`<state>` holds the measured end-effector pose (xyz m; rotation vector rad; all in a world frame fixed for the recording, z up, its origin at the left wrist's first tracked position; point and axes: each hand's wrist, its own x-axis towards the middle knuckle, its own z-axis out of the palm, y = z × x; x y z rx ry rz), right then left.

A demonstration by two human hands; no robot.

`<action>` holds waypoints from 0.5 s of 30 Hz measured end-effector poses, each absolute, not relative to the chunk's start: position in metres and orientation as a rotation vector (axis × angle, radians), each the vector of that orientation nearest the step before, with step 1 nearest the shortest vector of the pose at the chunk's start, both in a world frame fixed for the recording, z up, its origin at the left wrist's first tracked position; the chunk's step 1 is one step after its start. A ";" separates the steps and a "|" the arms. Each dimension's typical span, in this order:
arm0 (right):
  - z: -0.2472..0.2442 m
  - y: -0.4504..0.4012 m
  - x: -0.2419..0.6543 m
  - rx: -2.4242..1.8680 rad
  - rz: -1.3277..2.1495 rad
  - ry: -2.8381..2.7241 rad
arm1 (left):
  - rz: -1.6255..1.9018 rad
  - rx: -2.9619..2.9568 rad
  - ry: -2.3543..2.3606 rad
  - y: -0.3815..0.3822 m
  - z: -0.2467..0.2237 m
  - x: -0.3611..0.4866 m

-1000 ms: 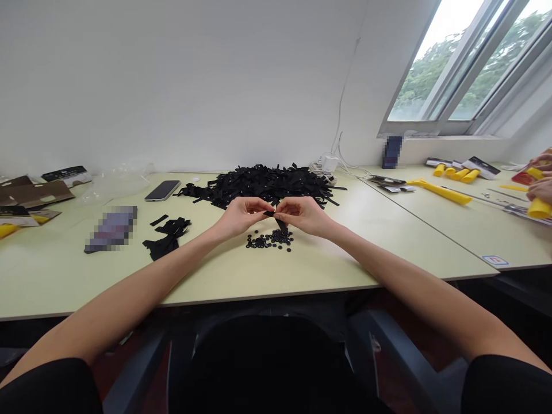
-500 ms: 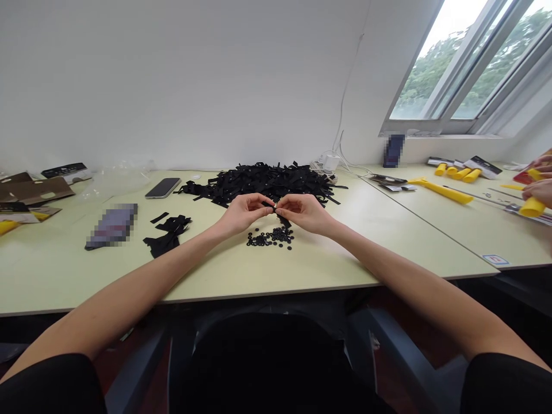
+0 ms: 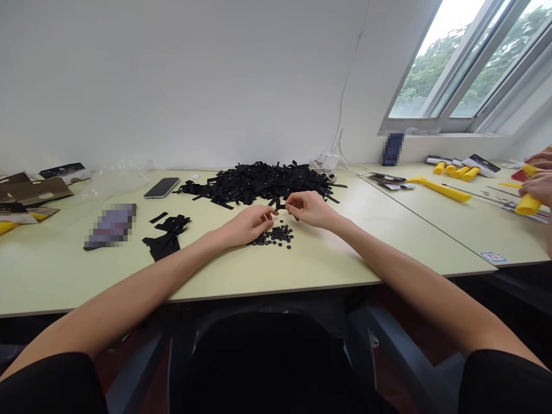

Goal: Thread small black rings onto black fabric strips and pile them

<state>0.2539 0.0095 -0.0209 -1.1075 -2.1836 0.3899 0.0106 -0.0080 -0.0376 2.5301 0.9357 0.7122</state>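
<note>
My right hand (image 3: 313,209) pinches a short black fabric strip (image 3: 280,207) between thumb and fingers, just in front of the big pile of black strips (image 3: 263,181). My left hand (image 3: 246,224) is beside it, low over the table, its thumb and fingers apart with nothing visible between them. Small black washers (image 3: 282,234) lie loose under and beside the left fingertips, and that hand hides some of them. On the left, near my left forearm, rests a smaller heap of black strips (image 3: 169,233).
A phone (image 3: 162,187), a blurred-out packet (image 3: 111,225) and cardboard packaging (image 3: 34,187) are on the left. White cables with a charger (image 3: 330,161) stand by the wall. To the right are yellow-handled tools (image 3: 446,190) and another person's hands (image 3: 537,183) holding a yellow handle.
My hands have come apart. The left has moved slightly down and left with its fingers loosened, over the washers; the right has shifted slightly right, keeping the strip.
</note>
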 end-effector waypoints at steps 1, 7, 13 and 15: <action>-0.022 0.011 0.256 -1.138 0.375 -2.191 | 0.678 2.604 0.907 -0.008 -0.038 0.010; -0.024 0.014 0.256 -1.196 0.396 -2.265 | 0.653 2.774 0.812 -0.009 -0.035 0.012; -0.026 0.012 0.252 -1.200 0.431 -2.280 | 0.619 2.805 0.785 -0.006 -0.039 0.011; -0.026 0.011 0.251 -1.200 0.436 -2.275 | 0.627 2.806 0.787 -0.005 -0.038 0.010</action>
